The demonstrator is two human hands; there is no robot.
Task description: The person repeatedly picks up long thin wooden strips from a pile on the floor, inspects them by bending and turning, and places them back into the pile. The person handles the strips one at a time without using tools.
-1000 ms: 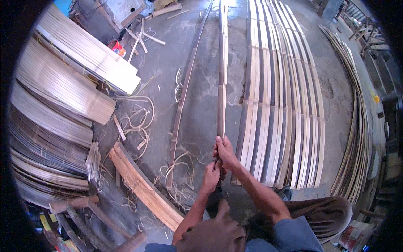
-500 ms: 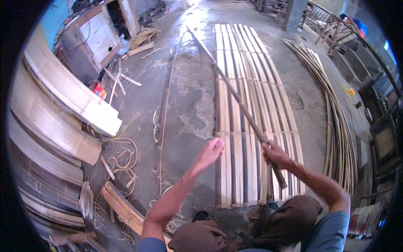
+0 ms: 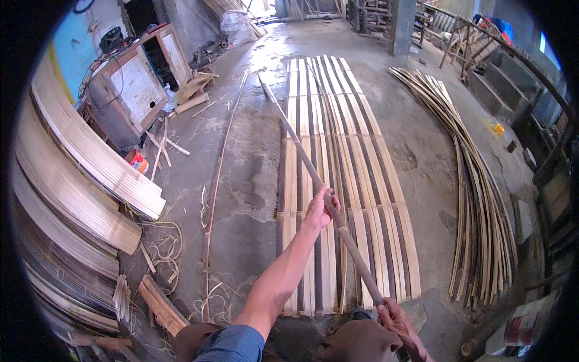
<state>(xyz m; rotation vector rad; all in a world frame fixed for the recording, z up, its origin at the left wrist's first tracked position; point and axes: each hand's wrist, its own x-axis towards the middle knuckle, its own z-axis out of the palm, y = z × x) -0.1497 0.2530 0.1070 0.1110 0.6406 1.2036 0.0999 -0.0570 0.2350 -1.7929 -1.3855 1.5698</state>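
A long brown bamboo pole slants across the view from my lap toward the far left. My left hand closes around it partway along. My right hand grips its near end beside my knee. Beneath the pole, a panel of long split bamboo slats lies on the floor, pale strips alternating with dark ones. Whether the pole touches the slats cannot be told.
A single thin strip lies on the concrete floor to the left. Pale slat bundles fill the left side, near curled shavings and a red tub. A loose pile of thin strips lies right; a pillar stands behind.
My left hand, free before, has taken hold of the pole. My right hand has moved down and nearer to me, now at the pole's near end. The view has shifted.
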